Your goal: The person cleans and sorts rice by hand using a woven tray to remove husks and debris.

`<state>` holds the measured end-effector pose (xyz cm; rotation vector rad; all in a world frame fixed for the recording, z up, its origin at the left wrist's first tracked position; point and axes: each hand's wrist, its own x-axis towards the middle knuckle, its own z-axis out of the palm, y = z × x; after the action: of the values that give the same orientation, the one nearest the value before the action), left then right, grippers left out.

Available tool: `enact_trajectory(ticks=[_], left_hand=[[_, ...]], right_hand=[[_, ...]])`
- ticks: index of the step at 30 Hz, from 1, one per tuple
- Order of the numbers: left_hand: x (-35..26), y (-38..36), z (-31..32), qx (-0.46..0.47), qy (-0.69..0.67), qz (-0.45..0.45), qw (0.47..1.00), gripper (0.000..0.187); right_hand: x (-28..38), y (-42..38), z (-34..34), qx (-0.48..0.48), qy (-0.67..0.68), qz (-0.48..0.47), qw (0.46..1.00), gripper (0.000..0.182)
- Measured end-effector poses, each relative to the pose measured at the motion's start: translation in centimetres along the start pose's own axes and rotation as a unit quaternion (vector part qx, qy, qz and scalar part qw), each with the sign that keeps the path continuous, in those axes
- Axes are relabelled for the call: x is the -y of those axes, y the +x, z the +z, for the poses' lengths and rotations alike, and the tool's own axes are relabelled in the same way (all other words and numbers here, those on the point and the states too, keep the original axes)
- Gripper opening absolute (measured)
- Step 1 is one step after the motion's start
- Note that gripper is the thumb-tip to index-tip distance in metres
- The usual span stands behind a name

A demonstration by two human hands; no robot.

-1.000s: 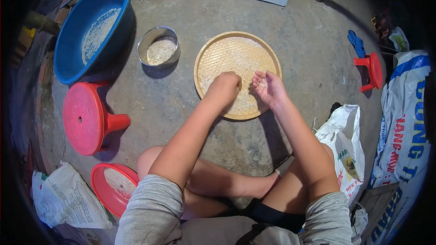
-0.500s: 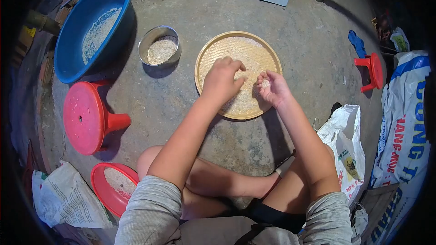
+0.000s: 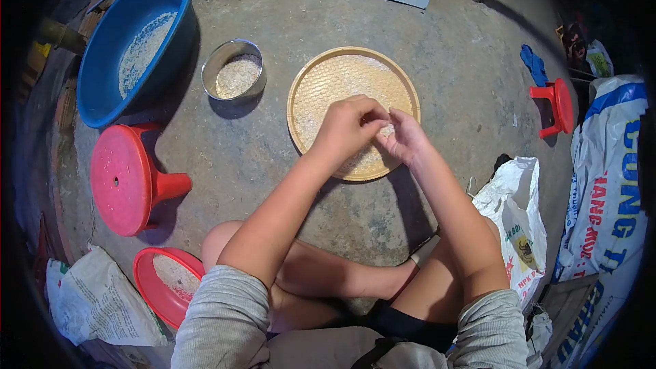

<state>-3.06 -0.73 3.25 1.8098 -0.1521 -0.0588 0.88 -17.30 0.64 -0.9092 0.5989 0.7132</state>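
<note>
A round woven bamboo tray (image 3: 342, 61) lies on the floor before me, with pale rice grains (image 3: 357, 164) scattered over it. Above its near right part, my right hand (image 3: 406, 138) is cupped palm up with curled fingers; its contents are mostly covered now, though grains showed in it a moment ago. My left hand (image 3: 347, 125) reaches across to it, thumb and forefinger pinched together at the right fingers. Whatever lies in that pinch is too small to make out.
Left of the tray stand a metal pot (image 3: 234, 89) of grains, a big blue basin (image 3: 96, 89) with grains, a red stool (image 3: 117, 181) and a red basin (image 3: 154, 294). White sacks (image 3: 594, 184) and another small red stool (image 3: 562, 106) are at right.
My left hand has moved right and met the right hand, its fingers closing into a pinch. The right hand has turned slightly, and the grains in its palm are now hidden.
</note>
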Motion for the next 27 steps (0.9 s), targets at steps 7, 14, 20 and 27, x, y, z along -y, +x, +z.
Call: enact_trajectory(ticks=[7, 14, 20, 27], left_hand=[[0.5, 0.1, 1.5, -0.13, -0.446, -0.232, 0.855, 0.051], [2.4, -0.1, 2.6, -0.152, -0.734, -0.216, 0.626, 0.046], [1.9, 1.3, -1.6, -0.222, -0.67, -0.17, 0.688, 0.037], [2.4, 0.7, -12.4, -0.37, -0.237, -0.032, 0.897, 0.04]], right_hand=[[-1.4, -1.3, 3.0, 0.013, 0.025, -0.092, 0.995, 0.032], [-3.8, -3.2, 4.6, 0.127, -0.64, -0.466, 0.598, 0.037], [-2.9, -3.4, 4.1, 0.062, -0.744, -0.481, 0.46, 0.05], [-3.4, -0.5, 0.3, -0.066, -0.776, -0.372, 0.505, 0.058]])
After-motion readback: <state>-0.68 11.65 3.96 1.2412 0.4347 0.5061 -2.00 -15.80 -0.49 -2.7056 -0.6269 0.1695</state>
